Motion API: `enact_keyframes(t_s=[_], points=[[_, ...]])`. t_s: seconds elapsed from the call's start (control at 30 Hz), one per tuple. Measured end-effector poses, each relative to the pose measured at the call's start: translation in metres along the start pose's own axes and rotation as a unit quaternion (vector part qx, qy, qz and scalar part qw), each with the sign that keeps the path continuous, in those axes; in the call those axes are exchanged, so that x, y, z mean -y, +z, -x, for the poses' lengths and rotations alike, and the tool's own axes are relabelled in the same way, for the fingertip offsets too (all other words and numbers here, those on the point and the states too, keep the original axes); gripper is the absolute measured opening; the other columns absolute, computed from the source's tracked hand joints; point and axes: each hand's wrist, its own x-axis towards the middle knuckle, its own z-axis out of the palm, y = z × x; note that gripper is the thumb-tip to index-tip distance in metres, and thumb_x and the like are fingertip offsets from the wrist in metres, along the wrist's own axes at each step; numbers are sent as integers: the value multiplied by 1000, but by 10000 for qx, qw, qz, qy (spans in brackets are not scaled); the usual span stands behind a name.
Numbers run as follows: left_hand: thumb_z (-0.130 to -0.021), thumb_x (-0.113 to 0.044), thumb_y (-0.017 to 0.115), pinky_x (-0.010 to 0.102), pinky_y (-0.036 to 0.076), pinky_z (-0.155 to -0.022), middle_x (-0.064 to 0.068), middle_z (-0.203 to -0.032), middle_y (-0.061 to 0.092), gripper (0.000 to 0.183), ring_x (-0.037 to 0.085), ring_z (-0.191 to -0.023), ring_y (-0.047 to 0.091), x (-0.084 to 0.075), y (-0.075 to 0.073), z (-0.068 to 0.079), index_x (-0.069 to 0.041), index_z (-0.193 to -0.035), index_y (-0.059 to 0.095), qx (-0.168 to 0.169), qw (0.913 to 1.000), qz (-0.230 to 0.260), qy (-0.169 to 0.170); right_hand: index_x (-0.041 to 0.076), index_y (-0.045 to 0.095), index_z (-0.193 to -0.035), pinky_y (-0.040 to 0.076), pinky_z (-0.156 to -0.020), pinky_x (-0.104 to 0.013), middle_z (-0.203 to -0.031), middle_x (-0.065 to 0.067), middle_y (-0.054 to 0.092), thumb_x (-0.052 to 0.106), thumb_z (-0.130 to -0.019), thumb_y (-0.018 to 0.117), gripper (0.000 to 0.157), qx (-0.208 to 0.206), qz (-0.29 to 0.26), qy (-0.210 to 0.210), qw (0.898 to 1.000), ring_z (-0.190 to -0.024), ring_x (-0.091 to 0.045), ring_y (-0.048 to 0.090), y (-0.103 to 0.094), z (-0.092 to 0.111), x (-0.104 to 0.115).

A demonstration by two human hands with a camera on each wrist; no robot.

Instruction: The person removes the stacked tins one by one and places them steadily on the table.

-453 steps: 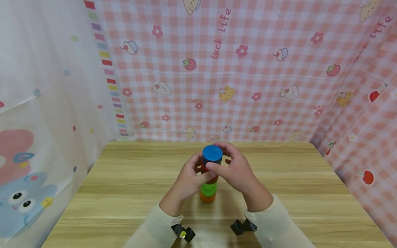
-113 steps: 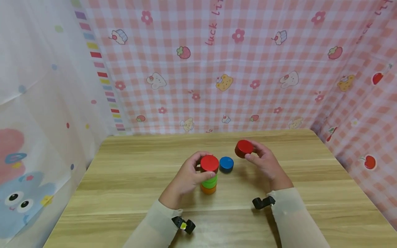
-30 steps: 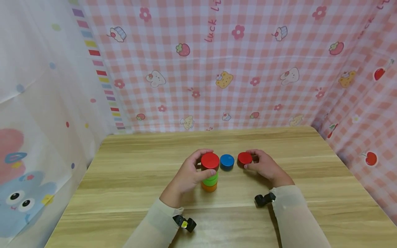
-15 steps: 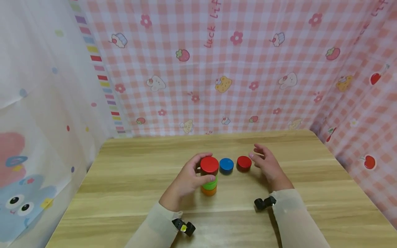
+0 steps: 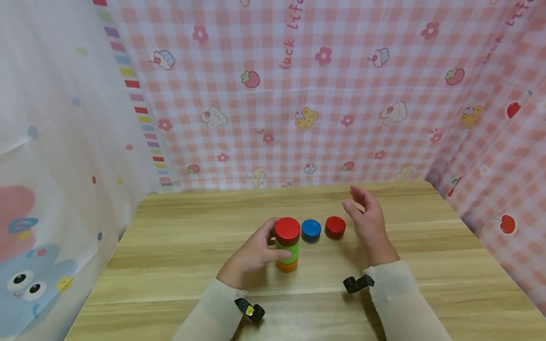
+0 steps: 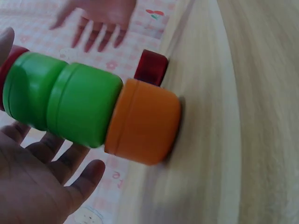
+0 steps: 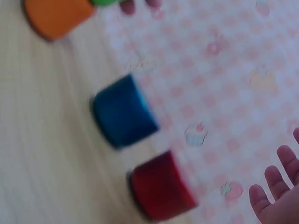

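Observation:
An upright stack of round blocks (image 5: 287, 244) has red on top, two green pieces in the middle and orange at the base, which meets the table. My left hand (image 5: 256, 251) is around the stack, its thumb in front of the green part and its fingers behind. In the left wrist view, the fingers lie alongside the green blocks (image 6: 84, 105). A blue round block (image 5: 311, 230) stands just right of the stack, and a red round block (image 5: 335, 227) stands right of that. My right hand (image 5: 368, 222) hovers right of the red block, fingers loose, holding nothing.
The wood-grain table (image 5: 179, 255) ends at a pink checked cloth (image 5: 273, 104) behind it. A white printed cloth (image 5: 64, 142) hangs at left, another checked cloth (image 5: 507, 166) at right. A small black camera sits on each wrist.
Since a second ago, my right hand has let go of the red block and lifted away behind and right. My left hand has slid down the stack, from its red top to the green part.

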Motion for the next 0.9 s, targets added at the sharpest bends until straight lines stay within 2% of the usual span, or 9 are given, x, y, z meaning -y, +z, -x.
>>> enact_keyframes(t_s=[0.17,0.27,0.37,0.5,0.67,0.9], points=[[-92,-12,81,59,38,-119,10,-151,54,75,34,-141,48,5,-2,0,-14,-156,42,132,9999,-72,-74,1,49,-150,42,-106,-20,-147,-4,53,16,-105,63,49,278,-190,-415,9986,-136,-21,45,11,9,15],[-92,-12,81,57,38,-120,10,-152,54,76,34,-142,48,6,-2,0,-15,-157,41,156,9998,-31,-113,0,50,-149,42,-108,-23,-146,-3,53,12,-105,63,48,497,-265,-638,9964,-136,-19,44,17,13,22],[-92,-12,80,57,38,-119,10,-151,55,76,33,-141,48,7,-2,-1,-14,-157,41,160,9998,-1,-109,-3,50,-148,41,-111,-28,-148,-9,52,7,-103,63,48,743,-310,-821,9934,-134,-17,45,22,18,27],[-92,-11,80,57,38,-119,10,-150,55,75,33,-139,49,8,-2,-1,-14,-156,42,143,9998,36,-107,-3,51,-148,41,-112,-29,-151,-16,51,6,-102,65,49,1002,-253,-886,9907,-135,-19,45,29,24,30],[-93,-12,79,56,39,-118,11,-147,57,67,31,-136,51,10,-1,-2,-12,-151,47,44,10000,74,-47,-1,52,-147,41,-114,-30,-153,-17,51,8,-101,67,49,1265,-198,-883,9878,-139,-26,43,36,29,30],[-94,-10,77,52,46,-111,13,-143,61,59,29,-125,58,9,-1,-2,-9,-147,51,-110,9998,108,88,1,56,-145,35,-117,-61,-150,-19,52,13,-98,73,52,1772,-178,-1096,9779,-141,-32,42,48,36,28]])
